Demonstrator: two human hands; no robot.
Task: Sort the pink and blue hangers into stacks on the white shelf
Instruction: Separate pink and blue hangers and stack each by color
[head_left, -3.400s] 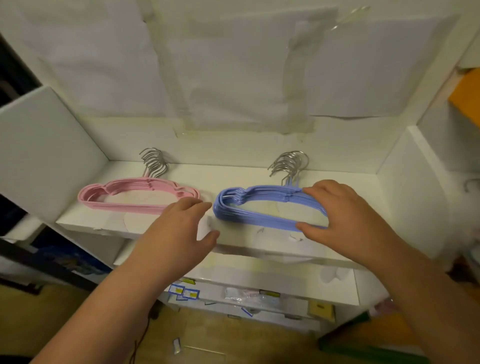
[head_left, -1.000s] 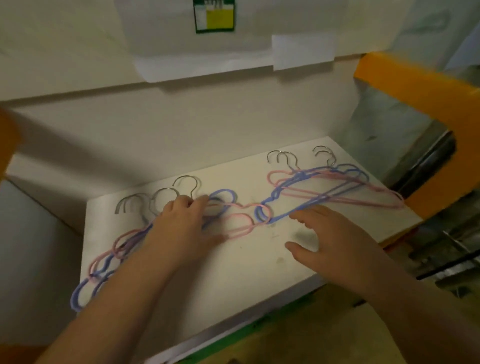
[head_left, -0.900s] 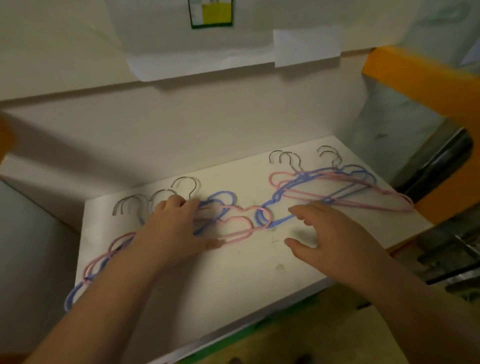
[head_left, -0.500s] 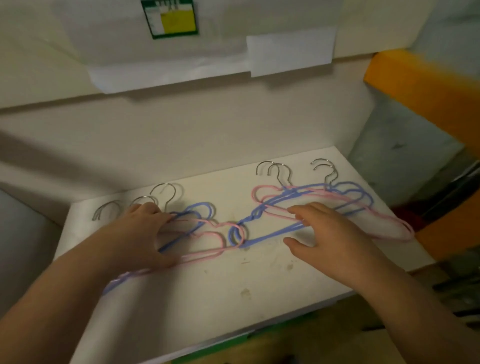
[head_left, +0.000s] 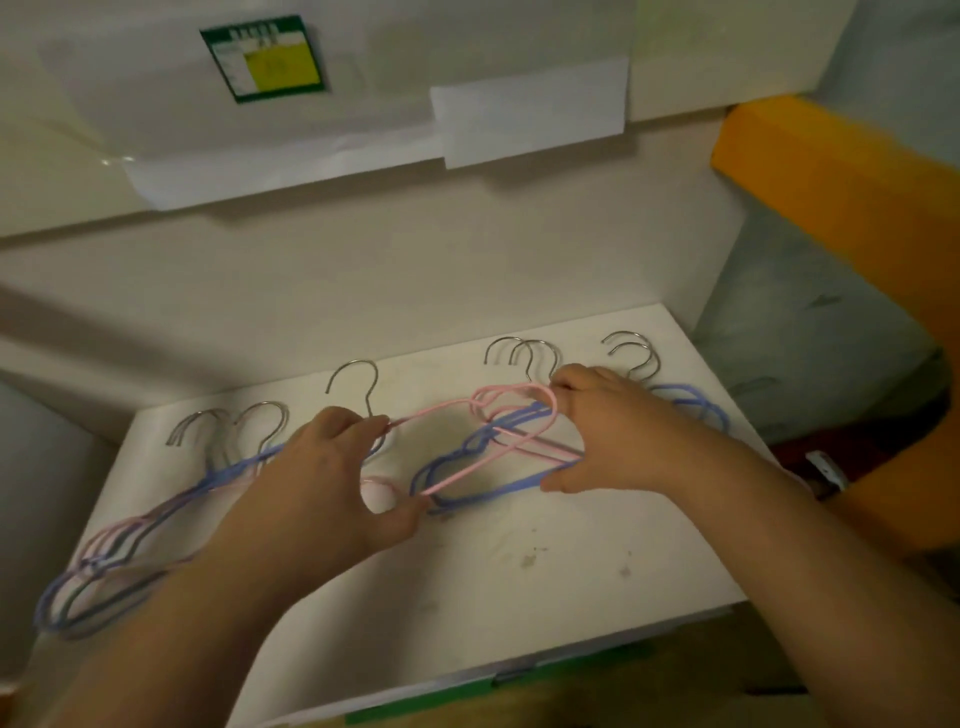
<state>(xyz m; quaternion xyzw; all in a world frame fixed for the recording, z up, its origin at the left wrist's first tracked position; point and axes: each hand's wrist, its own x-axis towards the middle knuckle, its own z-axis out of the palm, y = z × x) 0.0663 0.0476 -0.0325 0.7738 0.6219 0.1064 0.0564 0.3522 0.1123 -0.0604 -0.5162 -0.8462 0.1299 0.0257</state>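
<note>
At centre frame my left hand (head_left: 332, 478) and right hand (head_left: 613, 436) both pinch one pink hanger (head_left: 483, 457); I'd lift it slowly, unhooking the blue hanger (head_left: 467, 488).

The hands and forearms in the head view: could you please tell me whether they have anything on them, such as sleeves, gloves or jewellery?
Both the left hand and the right hand are bare, with no gloves, rings or watch visible. The forearms are bare too, as far as the frame shows; no sleeve comes into view.
</note>
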